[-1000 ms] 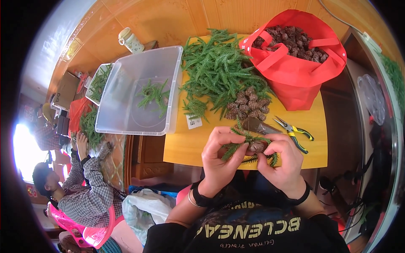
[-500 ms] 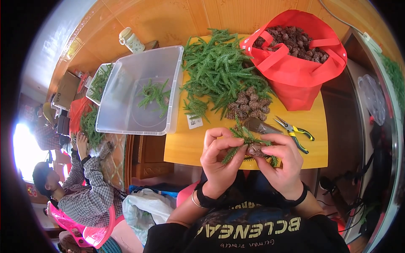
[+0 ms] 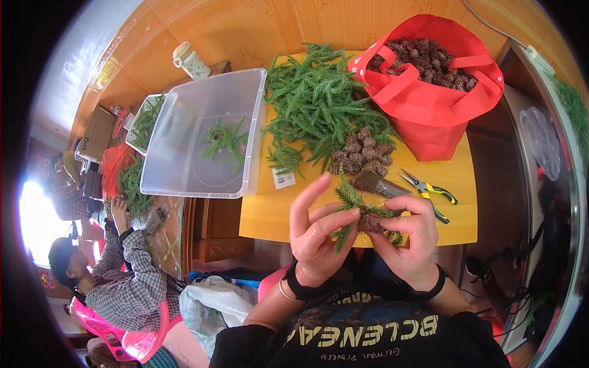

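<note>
Over the table's near edge I hold a green needle sprig (image 3: 348, 196) with a brown pine cone (image 3: 369, 222) at its middle. My left hand (image 3: 320, 238) pinches the sprig beside the cone between thumb and fingers, its index finger lifted away. My right hand (image 3: 410, 240) is closed on the cone from the other side, thumb below and fingertips above. Fingers partly cover where cone and sprig meet. Just beyond my hands lie a pile of loose pine cones (image 3: 362, 153), a brown strip-like bundle (image 3: 375, 184) and long-nose pliers (image 3: 426, 190) with yellow-black handles.
A heap of green sprigs (image 3: 319, 98) covers the far part of the yellow table (image 3: 270, 218). The red bag (image 3: 429, 122) at the back right holds pine cones. To the left stands a clear plastic bin (image 3: 202, 193) with one sprig cluster inside. A co-worker (image 3: 123, 282) sits farther left.
My left index finger has risen off the sprig and points up. The sprig and pine cone have turned slightly between my fingers. My right hand has barely moved.
</note>
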Action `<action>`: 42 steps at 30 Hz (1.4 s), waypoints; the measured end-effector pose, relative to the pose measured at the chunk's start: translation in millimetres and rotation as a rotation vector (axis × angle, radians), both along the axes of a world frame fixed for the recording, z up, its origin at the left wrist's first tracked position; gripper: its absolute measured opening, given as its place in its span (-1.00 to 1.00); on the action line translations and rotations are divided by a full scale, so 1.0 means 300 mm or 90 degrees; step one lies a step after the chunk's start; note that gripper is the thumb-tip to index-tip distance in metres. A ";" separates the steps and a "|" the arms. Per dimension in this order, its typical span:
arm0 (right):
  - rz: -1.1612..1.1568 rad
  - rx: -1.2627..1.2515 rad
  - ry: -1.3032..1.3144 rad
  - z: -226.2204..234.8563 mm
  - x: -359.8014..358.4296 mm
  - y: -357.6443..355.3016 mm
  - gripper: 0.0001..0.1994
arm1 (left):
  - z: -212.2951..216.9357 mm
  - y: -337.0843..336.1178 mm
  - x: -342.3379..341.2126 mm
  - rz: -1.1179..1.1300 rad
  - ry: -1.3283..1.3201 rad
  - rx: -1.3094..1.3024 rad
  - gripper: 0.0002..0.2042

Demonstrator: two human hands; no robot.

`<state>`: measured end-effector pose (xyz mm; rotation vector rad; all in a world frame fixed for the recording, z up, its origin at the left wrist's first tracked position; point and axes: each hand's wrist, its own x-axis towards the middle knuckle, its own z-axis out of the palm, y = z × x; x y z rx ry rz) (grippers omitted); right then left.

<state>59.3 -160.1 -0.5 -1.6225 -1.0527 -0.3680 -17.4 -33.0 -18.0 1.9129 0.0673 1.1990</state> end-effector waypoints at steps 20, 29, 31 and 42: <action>-0.028 -0.010 0.011 0.007 -0.005 0.006 -0.65 | 0.021 0.004 -0.019 0.103 -0.043 0.172 -0.68; -0.001 -0.035 -0.023 0.018 0.003 0.006 -0.69 | 0.001 0.014 0.000 0.035 -0.055 -0.013 -0.71; 0.006 -0.033 -0.034 0.017 0.010 0.005 -0.69 | 0.005 0.020 -0.003 0.015 -0.050 -0.020 -0.71; 0.058 0.029 -0.058 0.020 0.001 0.001 -0.69 | 0.022 0.046 -0.001 -0.106 -0.035 -0.063 -0.73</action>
